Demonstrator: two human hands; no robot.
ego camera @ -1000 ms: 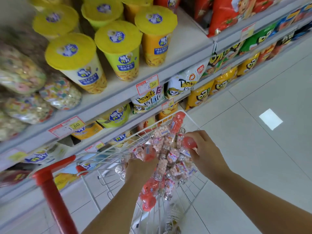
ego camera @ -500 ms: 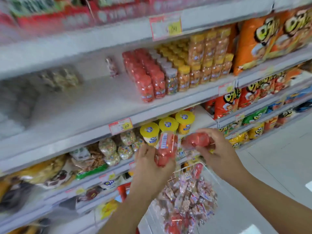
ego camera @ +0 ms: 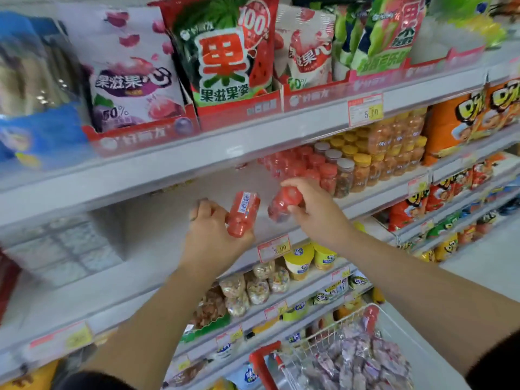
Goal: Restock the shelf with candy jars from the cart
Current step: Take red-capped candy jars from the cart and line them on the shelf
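Red plastic colours both small jars in the head view, the only view given. The left hand [ego camera: 213, 235] curls its fingers and thumb round the left jar [ego camera: 243, 212], gripping it at the cap end, so the jar tilts up and to the right with its barcode label facing the camera. The right hand [ego camera: 312, 209] holds the right jar [ego camera: 284, 202] with its fingers curled over the round cap and its thumb pressed beneath; this jar is tilted too, its body pointing down and to the left. Both jars hang over the bare white part of the shelf [ego camera: 157, 220], close together but apart. The right one is just beside the row of red jars [ego camera: 304, 164] standing further back on that board; whether it touches them cannot be told. To the right of that row stand yellow-lidded jars [ego camera: 374, 161]. A price tag [ego camera: 273, 248] is clipped to the shelf edge below the hands. On the board above, fruit gummy bags [ego camera: 225, 52] stand in red trays. At the bottom right is the wire cart [ego camera: 337, 330] with its red handle [ego camera: 261, 361], heaped with blurred candy jars [ego camera: 360, 358].
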